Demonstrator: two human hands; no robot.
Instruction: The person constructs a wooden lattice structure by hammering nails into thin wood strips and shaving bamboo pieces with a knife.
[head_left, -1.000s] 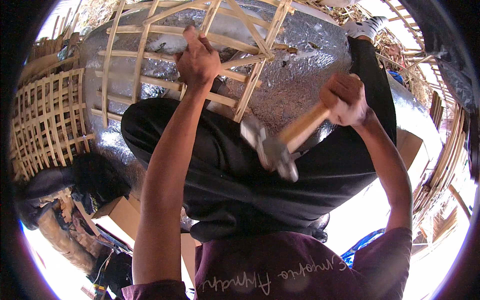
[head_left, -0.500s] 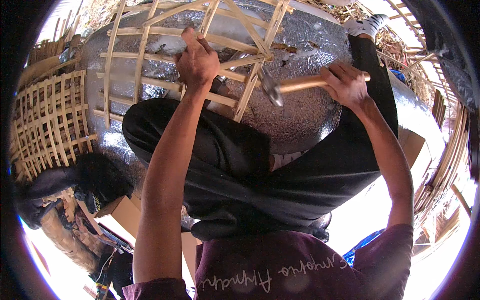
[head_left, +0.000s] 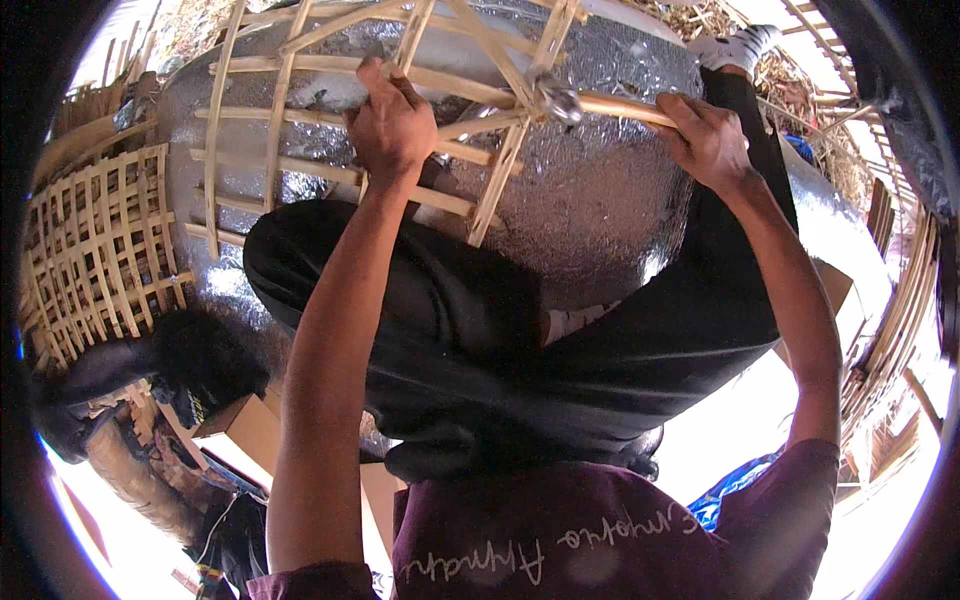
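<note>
Beyond the right hand [head_left: 708, 140], whose fingers wrap the wooden handle, the hammer [head_left: 556, 98] head meets a bamboo frame [head_left: 300, 64] joint. Curled left hand [head_left: 392, 125] fingers clamp a slat nearby, steadying it over the foil-covered form [head_left: 590, 200].

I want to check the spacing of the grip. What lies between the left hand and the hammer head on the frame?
In the head view, between the left hand and the hammer head run bamboo slats over silver foil; nothing else.
</note>
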